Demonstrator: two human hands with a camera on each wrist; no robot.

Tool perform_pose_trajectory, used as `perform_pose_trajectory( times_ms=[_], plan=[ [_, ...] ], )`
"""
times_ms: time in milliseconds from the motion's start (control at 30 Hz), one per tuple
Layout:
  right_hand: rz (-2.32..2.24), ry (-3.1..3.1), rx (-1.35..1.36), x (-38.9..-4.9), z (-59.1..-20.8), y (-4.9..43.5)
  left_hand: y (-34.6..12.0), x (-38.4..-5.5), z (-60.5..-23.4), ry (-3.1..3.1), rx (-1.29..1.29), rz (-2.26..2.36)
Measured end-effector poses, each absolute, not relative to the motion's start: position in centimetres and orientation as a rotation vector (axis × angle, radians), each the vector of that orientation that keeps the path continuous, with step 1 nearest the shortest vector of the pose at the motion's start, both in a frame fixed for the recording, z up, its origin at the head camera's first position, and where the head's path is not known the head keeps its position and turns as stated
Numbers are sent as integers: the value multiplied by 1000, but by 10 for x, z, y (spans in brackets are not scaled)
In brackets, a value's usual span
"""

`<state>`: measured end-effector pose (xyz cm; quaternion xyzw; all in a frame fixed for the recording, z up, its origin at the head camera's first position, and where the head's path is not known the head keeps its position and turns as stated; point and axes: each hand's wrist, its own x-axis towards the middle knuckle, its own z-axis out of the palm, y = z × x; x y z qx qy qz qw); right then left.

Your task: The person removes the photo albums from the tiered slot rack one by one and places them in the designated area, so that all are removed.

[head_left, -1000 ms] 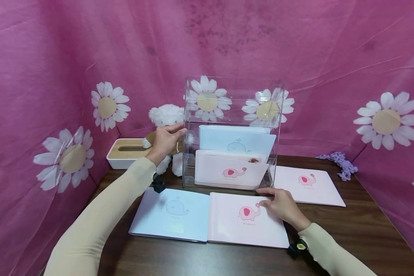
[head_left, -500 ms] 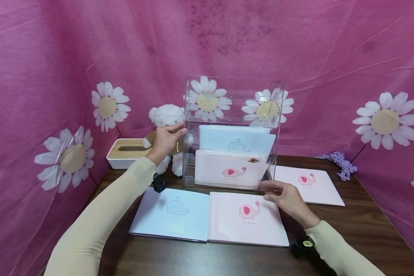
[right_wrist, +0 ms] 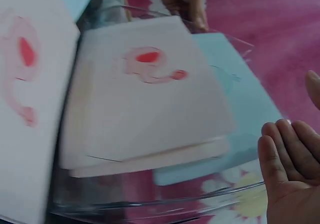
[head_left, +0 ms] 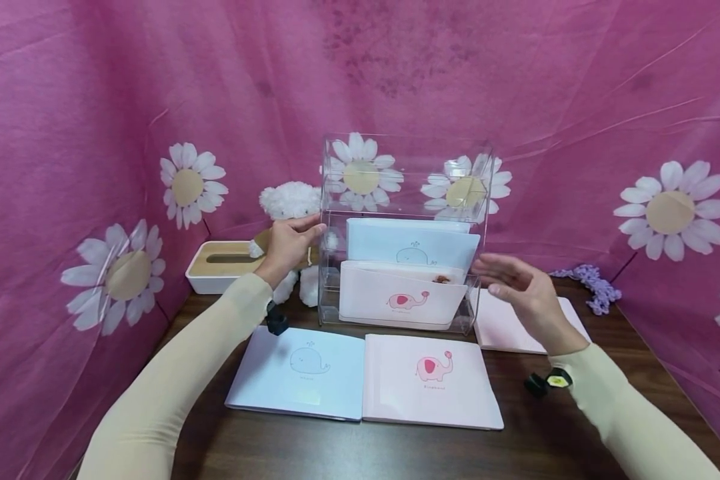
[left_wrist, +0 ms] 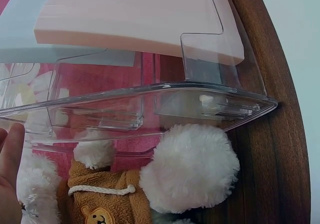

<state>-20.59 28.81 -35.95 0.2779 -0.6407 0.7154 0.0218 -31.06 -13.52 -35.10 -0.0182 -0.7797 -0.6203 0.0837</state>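
My left hand (head_left: 288, 247) touches the left side of a clear tiered rack (head_left: 405, 177) with straight fingers. In the left wrist view, a fingertip (left_wrist: 14, 149) lies at the panel's edge. The rack holds a pink booklet with an elephant (head_left: 399, 303) in front and a blue whale booklet (head_left: 396, 240) on the tier behind. My right hand (head_left: 525, 293) is raised near the rack's right side, holding nothing, its fingers straight in the right wrist view. Before the rack, a blue whale booklet (head_left: 300, 390) and a pink elephant booklet (head_left: 402, 400) lie side by side.
Another pink booklet (head_left: 504, 327) lies at the right, partly covered by my right hand. A white plush toy (head_left: 291, 200) sits behind my left arm, beside a wood-topped tissue box (head_left: 216, 283). Purple knitted material (head_left: 594, 283) lies at the back right of the wooden table (head_left: 396, 457).
My right hand has left the front pink booklet and moved up and to the right, beside the rack, its fingers straightening. My left hand and the rack have stayed in place.
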Motion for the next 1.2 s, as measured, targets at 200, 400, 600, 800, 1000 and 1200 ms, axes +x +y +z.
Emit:
perform_pose_trajectory(
  times_ms=[200, 400, 600, 800, 1000, 1200],
  plan=[
    [2192, -1844, 923, -223, -330, 284, -135, -312, -351, -2331, -50, -1868],
    [2115, -1842, 844, -240, -305, 275, -136, -311, -351, -2318, -55, -1883],
    [1944, -2023, 783, -260, -296, 269, -138, -310, -352, -2332, -73, -1875],
    [1885, -2106, 741, -279, -297, 264, -136, -309, -352, -2329, -87, -1894],
    [1852, -2204, 777, -295, -300, 258, -136, -308, -352, -2320, -91, -1896],
    [1808, -2322, 787, -307, -304, 252, -137, -310, -352, -2323, -97, -1885]
  ],
)
